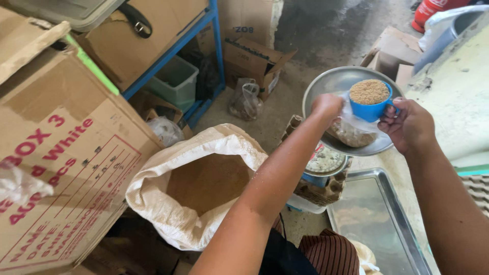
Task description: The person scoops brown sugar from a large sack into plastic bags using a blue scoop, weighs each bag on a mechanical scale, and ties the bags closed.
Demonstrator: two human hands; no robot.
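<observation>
Right hand [409,124] is closed around the handle of a small blue plastic cup [371,108], holding it upright. Cup is filled to a heap with brown granular grain [369,91]. Cup sits just left of the right hand, above a round shiny metal pan [326,81] of a weighing scale with a round dial [325,160].

Left hand [327,106] is pinched shut on the edge of a clear plastic bag [351,130] lying in the pan; bag holds some of the same brown grain. Cup touches or nearly touches the bag mouth, just right of the left hand.

Below left: open white woven sack [178,203] holding brown grain. Left: brown cardboard box with red print [61,168]. Lower right: flat rectangular metal tray [407,239].
</observation>
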